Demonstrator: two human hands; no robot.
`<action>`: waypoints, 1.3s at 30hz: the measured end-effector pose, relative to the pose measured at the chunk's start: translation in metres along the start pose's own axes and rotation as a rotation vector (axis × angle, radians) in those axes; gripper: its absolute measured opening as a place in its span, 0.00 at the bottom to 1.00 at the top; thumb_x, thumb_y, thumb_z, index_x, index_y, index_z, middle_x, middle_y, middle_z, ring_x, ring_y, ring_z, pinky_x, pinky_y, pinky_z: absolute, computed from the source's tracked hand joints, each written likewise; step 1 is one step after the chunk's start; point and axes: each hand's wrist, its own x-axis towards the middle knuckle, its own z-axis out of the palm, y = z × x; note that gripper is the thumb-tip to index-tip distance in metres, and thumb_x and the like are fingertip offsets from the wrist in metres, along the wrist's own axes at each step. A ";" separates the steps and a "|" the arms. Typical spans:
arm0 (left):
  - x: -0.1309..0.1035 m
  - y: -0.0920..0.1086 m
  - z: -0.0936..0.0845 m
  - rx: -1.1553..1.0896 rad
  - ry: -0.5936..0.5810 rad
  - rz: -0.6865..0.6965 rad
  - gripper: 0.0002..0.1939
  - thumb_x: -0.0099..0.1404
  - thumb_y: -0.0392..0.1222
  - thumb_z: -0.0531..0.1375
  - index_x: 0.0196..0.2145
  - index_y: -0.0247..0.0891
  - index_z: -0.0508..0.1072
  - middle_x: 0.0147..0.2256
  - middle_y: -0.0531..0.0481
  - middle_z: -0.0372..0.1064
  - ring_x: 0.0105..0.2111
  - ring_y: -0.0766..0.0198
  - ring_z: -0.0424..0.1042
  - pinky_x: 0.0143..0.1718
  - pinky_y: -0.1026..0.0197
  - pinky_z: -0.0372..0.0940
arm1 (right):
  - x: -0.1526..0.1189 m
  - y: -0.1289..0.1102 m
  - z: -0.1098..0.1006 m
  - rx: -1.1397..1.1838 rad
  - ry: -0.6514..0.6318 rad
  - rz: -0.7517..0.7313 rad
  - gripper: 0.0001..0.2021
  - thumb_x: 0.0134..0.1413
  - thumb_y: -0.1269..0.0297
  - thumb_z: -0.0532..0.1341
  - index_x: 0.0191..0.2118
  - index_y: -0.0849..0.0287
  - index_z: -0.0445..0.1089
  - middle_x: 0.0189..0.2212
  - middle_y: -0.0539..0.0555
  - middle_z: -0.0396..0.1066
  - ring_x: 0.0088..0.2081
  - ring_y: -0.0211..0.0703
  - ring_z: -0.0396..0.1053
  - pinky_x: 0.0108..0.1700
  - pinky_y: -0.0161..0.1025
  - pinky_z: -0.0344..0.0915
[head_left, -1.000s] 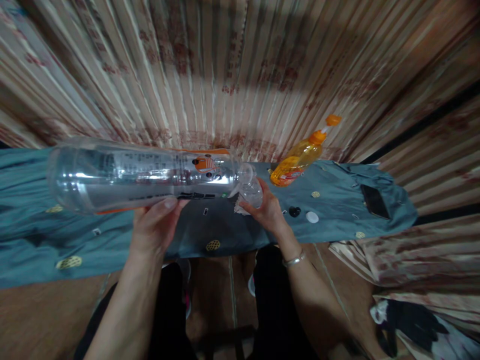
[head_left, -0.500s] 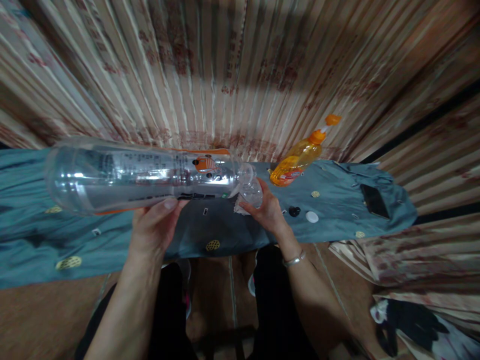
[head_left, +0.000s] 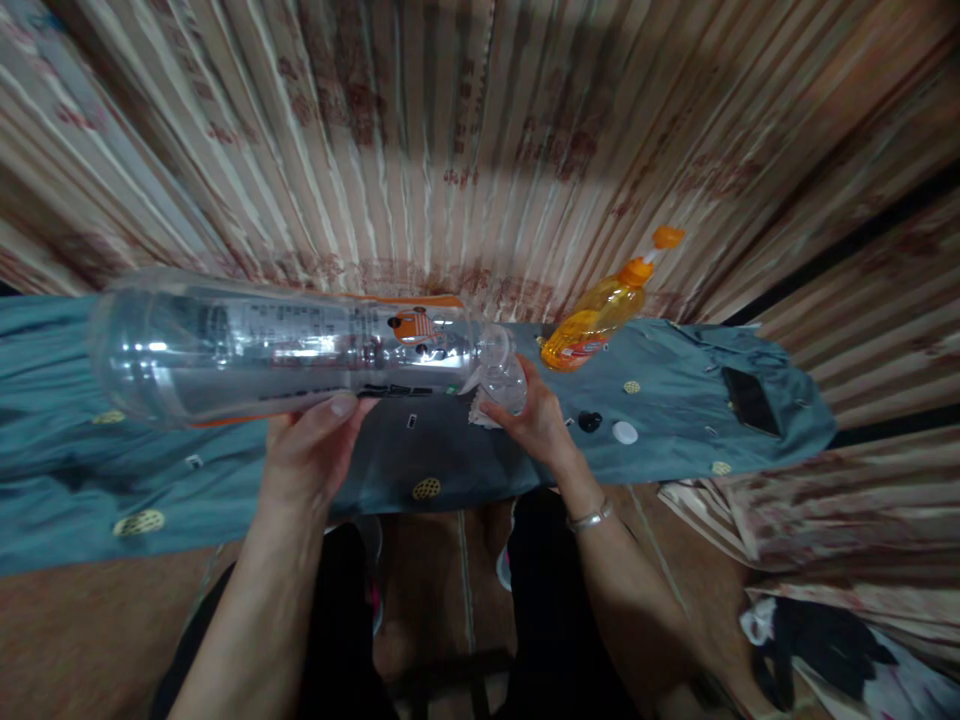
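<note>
A large clear plastic bottle [head_left: 285, 350] with printed lettering and an orange cartoon figure lies level above the cloth, its wide base to the left. My left hand [head_left: 315, 445] is closed on its lower side, thumb along the wall and the other fingers mostly hidden underneath. At the narrow end, my right hand [head_left: 536, 415] grips a clear, ridged plastic piece [head_left: 504, 380] that meets the bottle; its exact kind is unclear. Below that, near my right fingertips, shows the edge of a whitish, wavy-edged piece [head_left: 480, 412].
A teal cloth [head_left: 465, 460] covers the long bench. To the right stand a tilted-looking yellow liquid bottle [head_left: 592, 320] with orange pump top, a black cap [head_left: 589, 422], a white disc [head_left: 625, 432] and a dark phone [head_left: 752, 400]. Pleated curtains [head_left: 420, 130] hang behind.
Hardly anything differs. Both hands keep their grips, and the large bottle stays level in almost the same place, with only a slight shift of the view.
</note>
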 end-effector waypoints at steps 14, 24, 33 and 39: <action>0.000 0.000 0.003 -0.009 0.005 0.017 0.21 0.40 0.42 0.79 0.33 0.50 0.79 0.36 0.53 0.83 0.53 0.44 0.79 0.51 0.43 0.78 | 0.001 0.002 0.002 0.004 0.012 -0.006 0.41 0.49 0.59 0.75 0.67 0.57 0.64 0.61 0.63 0.76 0.61 0.61 0.76 0.64 0.56 0.72; -0.001 0.001 0.006 -0.049 0.021 -0.011 0.24 0.36 0.44 0.82 0.31 0.49 0.78 0.36 0.54 0.83 0.55 0.43 0.77 0.56 0.41 0.74 | 0.000 0.001 0.002 0.009 0.023 -0.016 0.40 0.49 0.57 0.75 0.67 0.55 0.64 0.61 0.63 0.76 0.61 0.63 0.76 0.62 0.57 0.73; 0.001 0.000 0.001 -0.022 0.000 -0.014 0.24 0.36 0.46 0.83 0.31 0.49 0.79 0.36 0.57 0.83 0.52 0.46 0.78 0.57 0.42 0.74 | 0.000 0.004 0.003 0.021 0.024 -0.016 0.41 0.49 0.57 0.75 0.68 0.55 0.65 0.61 0.62 0.76 0.61 0.62 0.76 0.64 0.58 0.72; -0.001 0.002 0.006 -0.020 -0.013 -0.015 0.25 0.37 0.46 0.82 0.34 0.51 0.80 0.35 0.56 0.82 0.54 0.45 0.78 0.58 0.42 0.73 | 0.000 0.005 0.004 -0.004 0.034 -0.029 0.41 0.49 0.58 0.75 0.68 0.56 0.64 0.62 0.63 0.76 0.62 0.62 0.75 0.64 0.57 0.72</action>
